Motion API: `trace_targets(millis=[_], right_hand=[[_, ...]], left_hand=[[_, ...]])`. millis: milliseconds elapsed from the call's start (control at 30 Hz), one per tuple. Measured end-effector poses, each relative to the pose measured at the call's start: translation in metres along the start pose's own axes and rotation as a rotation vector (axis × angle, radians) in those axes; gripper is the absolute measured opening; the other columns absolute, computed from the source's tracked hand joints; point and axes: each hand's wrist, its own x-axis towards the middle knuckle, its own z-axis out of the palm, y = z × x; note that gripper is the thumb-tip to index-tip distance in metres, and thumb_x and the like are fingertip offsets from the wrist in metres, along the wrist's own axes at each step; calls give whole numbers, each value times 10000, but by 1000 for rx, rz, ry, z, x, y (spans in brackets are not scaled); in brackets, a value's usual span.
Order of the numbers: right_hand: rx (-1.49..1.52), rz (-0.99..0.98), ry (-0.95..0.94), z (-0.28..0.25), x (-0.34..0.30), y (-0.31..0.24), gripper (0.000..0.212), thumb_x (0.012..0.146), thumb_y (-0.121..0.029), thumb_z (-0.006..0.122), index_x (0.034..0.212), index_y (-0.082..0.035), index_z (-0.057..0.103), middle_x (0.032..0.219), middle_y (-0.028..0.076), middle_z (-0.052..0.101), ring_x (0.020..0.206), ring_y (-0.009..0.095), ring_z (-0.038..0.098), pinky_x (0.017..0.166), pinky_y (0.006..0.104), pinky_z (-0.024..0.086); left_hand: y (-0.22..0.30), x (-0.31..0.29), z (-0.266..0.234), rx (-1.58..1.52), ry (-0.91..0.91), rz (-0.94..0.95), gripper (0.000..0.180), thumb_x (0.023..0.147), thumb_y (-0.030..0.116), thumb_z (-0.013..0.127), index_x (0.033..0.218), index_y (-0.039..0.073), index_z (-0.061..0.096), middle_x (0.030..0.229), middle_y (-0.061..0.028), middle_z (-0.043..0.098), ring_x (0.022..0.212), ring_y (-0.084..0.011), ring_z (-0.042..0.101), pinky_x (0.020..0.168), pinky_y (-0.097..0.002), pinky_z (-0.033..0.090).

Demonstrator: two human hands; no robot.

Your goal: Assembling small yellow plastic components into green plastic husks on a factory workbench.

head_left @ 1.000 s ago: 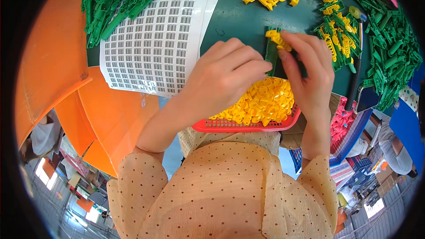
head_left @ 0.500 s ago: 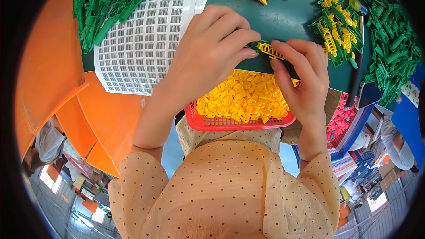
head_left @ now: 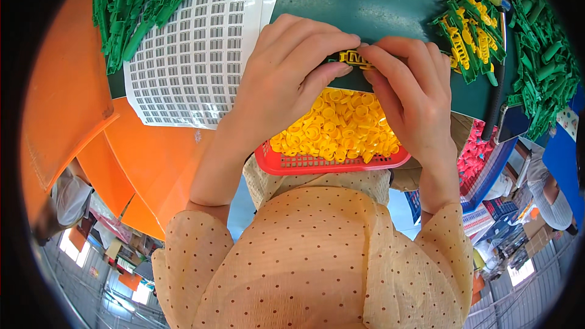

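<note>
I'm pinching a green-and-yellow piece between my left hand and right hand; finished ones are lying beyond my right hand, a full basket of yellow rings is waiting beneath.

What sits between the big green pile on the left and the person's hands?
A white sheet of small printed labels lies there on the dark green table, seen from the head camera.

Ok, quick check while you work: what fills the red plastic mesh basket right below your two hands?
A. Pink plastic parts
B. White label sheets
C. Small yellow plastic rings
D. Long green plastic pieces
C: the red plastic mesh basket under the left hand and right hand is heaped with small yellow plastic rings; the long green plastic pieces lie in piles farther up the table.
</note>
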Motion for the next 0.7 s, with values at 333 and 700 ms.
trace_targets(millis=[333, 700], right_hand=[[-18, 38, -38, -2, 0, -2, 314, 768, -29, 758, 1070, -101, 713, 989, 25, 620, 849, 227, 556, 742, 347, 399], [4, 64, -33, 0, 4, 2, 263, 760, -50, 767, 1012, -101, 709, 983, 17, 624, 864, 223, 556, 767, 337, 405]], left_hand=[[-5, -5, 4, 19, 14, 38, 278, 755, -2, 794, 1014, 65, 719, 1010, -66, 706, 925, -240, 647, 766, -316, 516], [-3, 1, 3, 124, -10, 165, 216, 756, -15, 770, 945, 68, 707, 991, -71, 677, 854, -251, 621, 690, -326, 506]])
